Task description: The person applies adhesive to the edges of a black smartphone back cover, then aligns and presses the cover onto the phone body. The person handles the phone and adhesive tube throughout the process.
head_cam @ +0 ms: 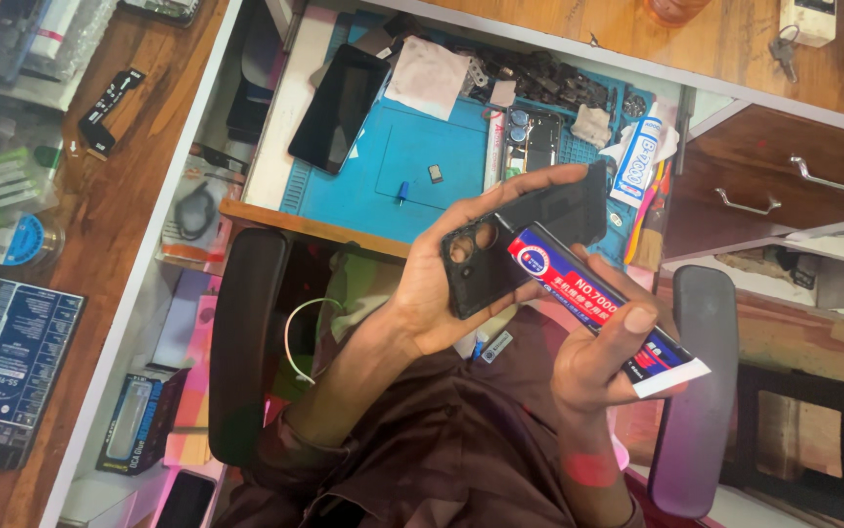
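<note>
Phone back cover (515, 240), black with a round camera cut-out, sits in the middle of the frame, gripped edge-on by the left hand (432, 293), whose fingers (530, 181) wrap over its top edge while the thumb presses its inner face. The right hand (598, 362) clasps a tube of adhesive (588, 303), red and blue with a white flat tail, its thumb lying along the tube and its nozzle end touching or just above the cover; the exact tip is hidden behind the cover's edge.

Both hands hang over the lap, below the blue work mat (402, 166) on the desk (285, 220), so nothing supports the cover. A hard squeeze could, I judge, lay too much glue, which might run into the camera opening or onto the fingers. A tilted cover could let the bead wander off the rim. If the grip slips, the cover would fall to the lap or chair, not the mat. A dark phone (339, 108) and a second glue tube (637, 156) lie on the mat, well apart from the hands.
</note>
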